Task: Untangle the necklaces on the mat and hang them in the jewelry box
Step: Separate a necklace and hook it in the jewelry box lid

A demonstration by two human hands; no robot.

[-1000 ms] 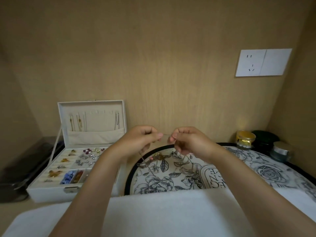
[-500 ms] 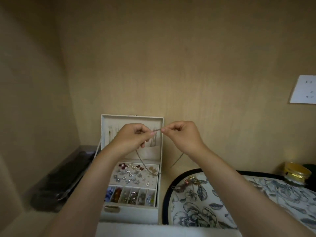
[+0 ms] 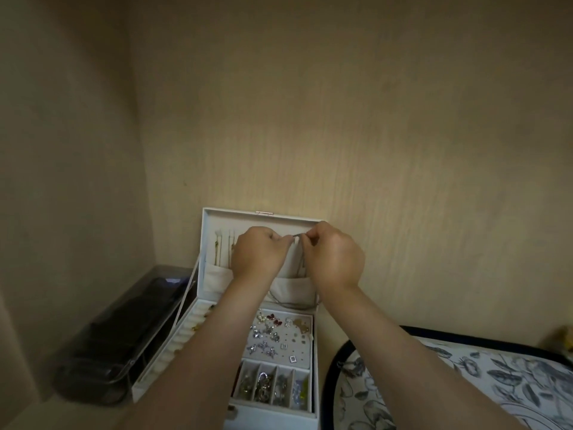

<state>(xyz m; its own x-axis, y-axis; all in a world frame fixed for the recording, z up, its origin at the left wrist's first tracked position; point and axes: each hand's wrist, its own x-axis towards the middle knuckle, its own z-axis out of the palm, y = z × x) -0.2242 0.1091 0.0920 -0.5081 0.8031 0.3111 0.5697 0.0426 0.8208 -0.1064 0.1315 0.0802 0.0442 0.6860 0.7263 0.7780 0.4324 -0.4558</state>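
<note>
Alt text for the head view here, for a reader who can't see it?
The left hand and right hand pinch a thin necklace stretched between them in front of the raised lid of an open white jewelry box, where other chains hang. Small jewelry fills its trays below; a floral mat lies to the right.

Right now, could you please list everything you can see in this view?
jewelry box: one, white, open against the wall, lid upright.
hung necklaces: at least two, gold, left side of the lid.
held necklace: one, thin silver, pinched before the lid, loop drooping below.
earrings: many, silver, red, gold, on the box's pad.
case: one, dark, clear lid, left of the box.
mat: one, floral with dark rim, right.
left hand: one, pinches the held necklace.
right hand: one, pinches the held necklace.
</note>
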